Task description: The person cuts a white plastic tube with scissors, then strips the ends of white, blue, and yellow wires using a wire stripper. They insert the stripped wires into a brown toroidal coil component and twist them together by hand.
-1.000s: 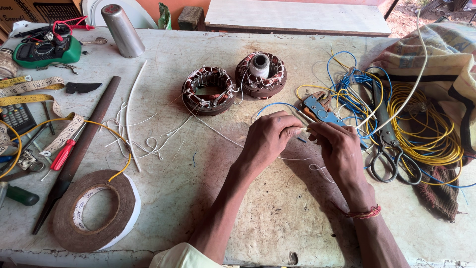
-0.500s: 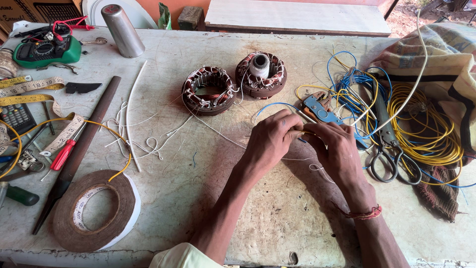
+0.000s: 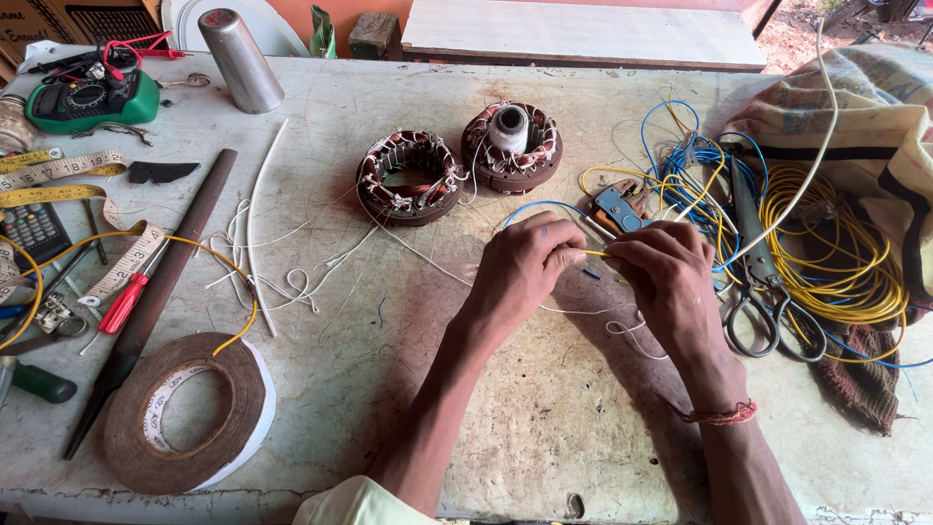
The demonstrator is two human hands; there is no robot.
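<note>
A worn, pale worktable (image 3: 544, 428) fills the view from above, its surface scratched and stained. At the right edge lies a striped cloth (image 3: 865, 107) with a loose coil of yellow wire (image 3: 836, 253) on it, and next to that a tangle of blue wires (image 3: 695, 170). At the lower left lies a large brown roll of tape (image 3: 185, 413), with a long dark file (image 3: 146, 301) slanting above it. Two round motor windings (image 3: 408, 178) (image 3: 512, 146), wrapped in reddish copper, sit side by side near the table's middle. Scissors (image 3: 763, 292) lie just right of the hands.

Both forearms reach in from the bottom edge. The left hand (image 3: 520, 267) and the right hand (image 3: 666, 272) meet near the table's centre, fingertips pinched narrow and facing each other. Between them runs a short, thin yellow wire (image 3: 593, 254), straight and level, held at each end just above the table. A blue wire (image 3: 544, 206) arcs behind the left knuckles.
</note>
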